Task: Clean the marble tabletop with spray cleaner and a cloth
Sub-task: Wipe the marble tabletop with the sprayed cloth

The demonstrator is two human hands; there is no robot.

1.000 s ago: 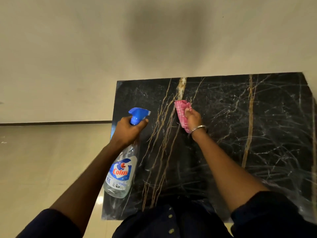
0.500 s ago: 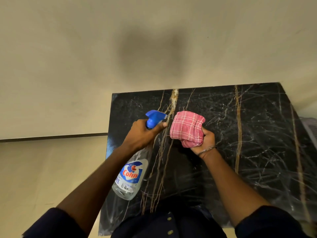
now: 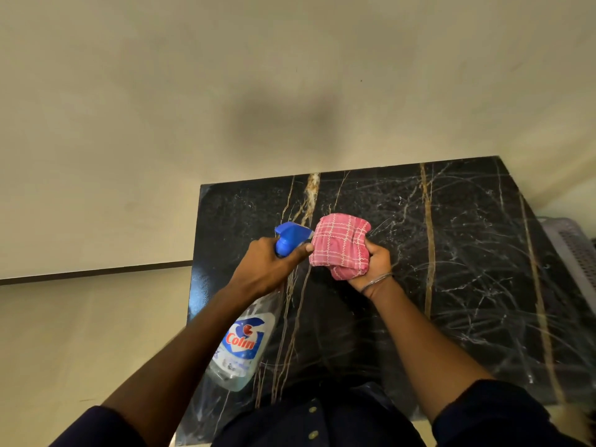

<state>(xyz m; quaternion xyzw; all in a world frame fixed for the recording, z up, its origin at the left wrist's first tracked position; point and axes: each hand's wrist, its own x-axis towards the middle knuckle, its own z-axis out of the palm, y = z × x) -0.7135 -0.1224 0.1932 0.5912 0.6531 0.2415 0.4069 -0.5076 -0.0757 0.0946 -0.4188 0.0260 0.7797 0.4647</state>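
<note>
Closest to me is my dark shirt (image 3: pixel 317 424) with its pale buttons, and my two bare forearms reach out from dark sleeves over the near edge of the table (image 3: pixel 467 269), a black marble top veined in white and gold. The clear spray bottle (image 3: pixel 242 346) with a blue and red label slants away from me above the table's left part, base towards my body. My left grip (image 3: pixel 267 269) is wrapped round its neck, forefinger stretched along the blue trigger head (image 3: pixel 290 235), whose nozzle points at the cloth (image 3: pixel 338 243) just beside it. My right grip (image 3: pixel 375 262), a thin metal bangle (image 3: pixel 375 281) on its wrist, clutches that bunched pink checked cloth over the middle of the table; I cannot tell whether the cloth touches the marble. At the right edge sits a pale perforated basket (image 3: pixel 574 250). Beyond the table rises a plain cream wall (image 3: pixel 193 91), and the floor (image 3: pixel 64 333) lies to the left.
</note>
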